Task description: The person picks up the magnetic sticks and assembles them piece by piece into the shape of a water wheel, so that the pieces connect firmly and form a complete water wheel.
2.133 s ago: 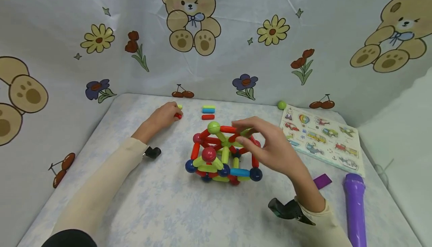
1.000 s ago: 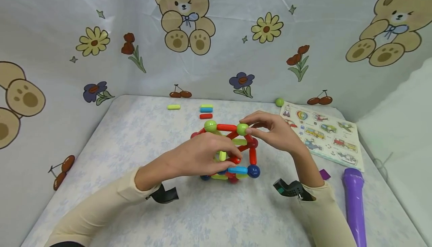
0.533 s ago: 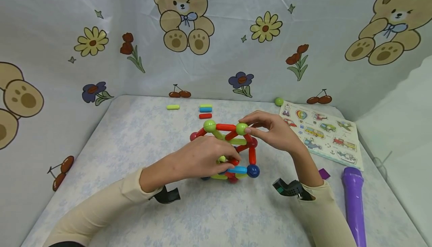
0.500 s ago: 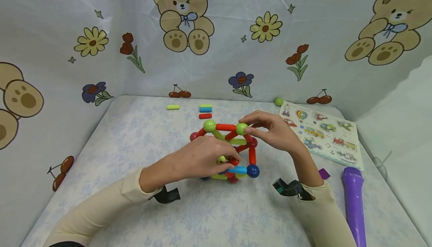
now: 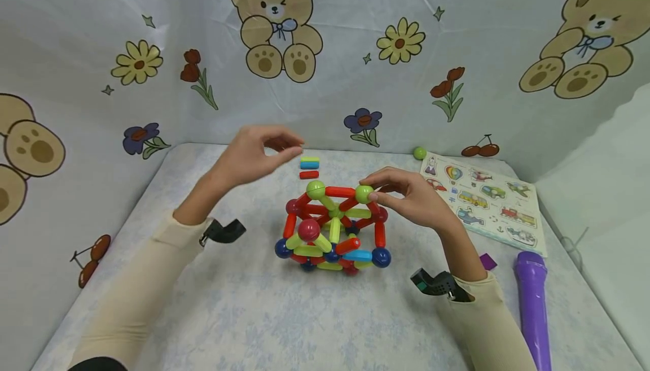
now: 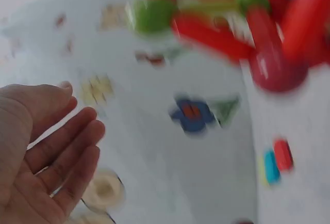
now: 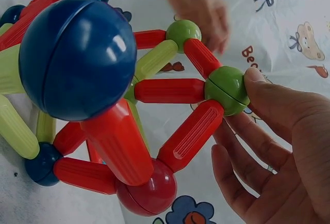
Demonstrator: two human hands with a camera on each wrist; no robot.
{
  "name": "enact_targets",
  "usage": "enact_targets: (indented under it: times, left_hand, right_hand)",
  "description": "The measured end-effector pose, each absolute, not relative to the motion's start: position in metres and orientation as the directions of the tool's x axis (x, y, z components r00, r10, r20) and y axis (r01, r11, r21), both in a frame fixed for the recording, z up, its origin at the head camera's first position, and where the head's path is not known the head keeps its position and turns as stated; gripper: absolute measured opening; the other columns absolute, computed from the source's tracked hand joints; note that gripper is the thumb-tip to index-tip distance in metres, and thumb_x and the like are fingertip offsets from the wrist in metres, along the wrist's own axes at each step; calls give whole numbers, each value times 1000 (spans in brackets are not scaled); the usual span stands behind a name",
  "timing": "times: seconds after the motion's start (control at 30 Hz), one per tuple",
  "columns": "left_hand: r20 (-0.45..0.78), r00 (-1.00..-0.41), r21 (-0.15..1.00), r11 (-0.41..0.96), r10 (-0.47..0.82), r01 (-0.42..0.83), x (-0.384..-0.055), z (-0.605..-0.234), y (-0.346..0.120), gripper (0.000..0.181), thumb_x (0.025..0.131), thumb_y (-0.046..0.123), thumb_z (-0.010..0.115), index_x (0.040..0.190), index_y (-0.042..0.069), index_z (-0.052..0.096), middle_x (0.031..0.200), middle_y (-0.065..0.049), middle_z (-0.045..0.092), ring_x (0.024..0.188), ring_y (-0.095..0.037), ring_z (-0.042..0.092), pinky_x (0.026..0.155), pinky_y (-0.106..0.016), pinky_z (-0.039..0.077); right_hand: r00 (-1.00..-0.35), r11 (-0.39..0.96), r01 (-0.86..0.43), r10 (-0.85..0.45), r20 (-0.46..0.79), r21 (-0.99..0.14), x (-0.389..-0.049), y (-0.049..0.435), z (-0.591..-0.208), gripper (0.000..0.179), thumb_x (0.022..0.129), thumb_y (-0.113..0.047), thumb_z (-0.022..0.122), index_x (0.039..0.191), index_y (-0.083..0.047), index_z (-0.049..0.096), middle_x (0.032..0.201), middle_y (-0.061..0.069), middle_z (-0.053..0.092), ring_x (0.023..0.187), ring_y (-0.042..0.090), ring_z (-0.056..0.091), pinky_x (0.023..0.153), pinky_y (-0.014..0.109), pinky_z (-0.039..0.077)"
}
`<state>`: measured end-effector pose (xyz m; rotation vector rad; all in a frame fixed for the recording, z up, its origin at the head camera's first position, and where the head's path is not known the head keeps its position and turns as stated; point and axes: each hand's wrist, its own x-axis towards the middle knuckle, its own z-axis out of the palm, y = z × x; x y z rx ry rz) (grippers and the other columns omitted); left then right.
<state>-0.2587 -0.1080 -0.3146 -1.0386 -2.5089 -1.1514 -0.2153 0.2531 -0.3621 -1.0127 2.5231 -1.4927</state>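
A frame of magnetic rods and balls (image 5: 335, 219) in red, green, yellow-green and blue stands mid-table. My right hand (image 5: 411, 196) pinches a green ball (image 7: 227, 90) at its upper right corner between thumb and fingers. From a dark blue ball low at the front, a red rod (image 5: 347, 246) sticks out with its near end free, above a light blue rod (image 5: 358, 255). My left hand (image 5: 251, 154) hovers over the far left of the table, fingers loosely bent, holding nothing. In the left wrist view its palm and fingers (image 6: 67, 157) show bare, and the frame is blurred.
Beyond the frame lie a yellow-green, a blue (image 5: 310, 164) and a red loose rod (image 5: 309, 175). At the right are a loose green ball (image 5: 420, 153), a sticker-style picture board (image 5: 482, 202), a small purple piece (image 5: 488, 261) and a purple microphone (image 5: 533, 303).
My left hand put a red rod onto the frame's front, let go, and moved up and back to the left. My right hand came to grip the green corner ball and stays there.
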Motion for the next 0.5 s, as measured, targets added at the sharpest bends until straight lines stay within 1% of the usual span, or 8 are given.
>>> enact_targets:
  times: [0.07,0.13,0.23,0.37,0.5]
  left_hand:
    - [392,-795,620,505,463,600,-286,-327,-123,22,103,18,76,122,9,79,113,-6,79,102,-20,75,93,-42,62]
    - [334,-842,650,543,424,531,-311,-345,-137,24,104,17,75,124,6,78,117,-11,78,107,-27,73,97,-47,60]
    - [217,-893,655,619,395,433,-342,-379,-153,28,104,16,74,129,2,75,125,-17,75,116,-33,70,103,-52,57]
    - [83,-919,616,705,385,351,-367,-420,-168,34,106,12,70,138,-1,69,139,-21,68,131,-40,62,112,-56,50]
    - [26,-929,579,752,369,315,-377,-448,-173,38,106,9,68,143,0,67,146,-21,65,137,-41,58,116,-57,46]
  right_hand:
    - [-788,322,-510,-548,282,-798,-215,254,-363,30,101,-4,74,131,-6,75,127,7,73,115,14,70,99,24,58]
    - [-790,322,-505,-545,280,-801,-215,255,-364,29,102,-3,74,131,-6,75,127,8,73,114,14,70,99,24,58]
    - [-795,324,-497,-542,273,-805,-215,256,-365,29,102,-3,73,131,-6,75,127,9,72,113,14,70,99,24,57]
    - [-796,332,-496,-542,268,-802,-215,255,-364,29,102,-4,73,131,-7,75,127,8,72,113,15,70,99,24,57]
    - [-792,332,-505,-545,275,-796,-214,255,-364,30,102,-4,74,131,-7,75,127,8,72,114,16,70,99,25,58]
